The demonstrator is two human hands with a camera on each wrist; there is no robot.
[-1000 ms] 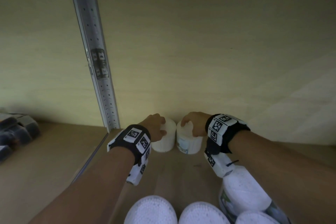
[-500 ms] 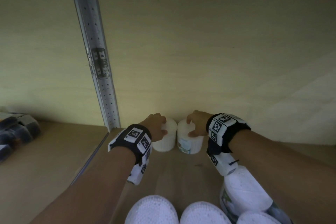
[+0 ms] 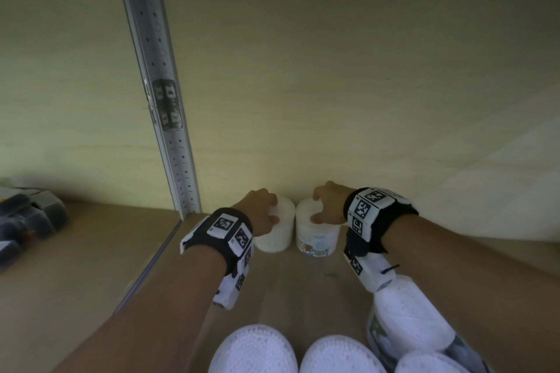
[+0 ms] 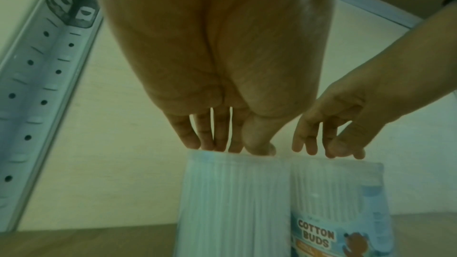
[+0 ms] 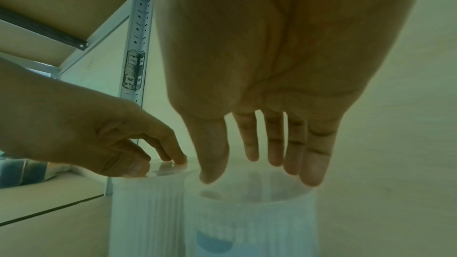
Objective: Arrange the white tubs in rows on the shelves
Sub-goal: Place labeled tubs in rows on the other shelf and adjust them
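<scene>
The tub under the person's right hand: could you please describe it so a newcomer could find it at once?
Find the perforated metal upright against the back wall; two white tubs stand side by side just right of its foot. The tub under the right hand is the right-hand one, and unlike the left tub, it shows a printed label.

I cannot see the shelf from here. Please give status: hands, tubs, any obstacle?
Left hand fingertips on left tub lid. Right hand fingertips on right tub. Both upright, side by side at back wall. More tubs near front; nothing blocking.
</scene>
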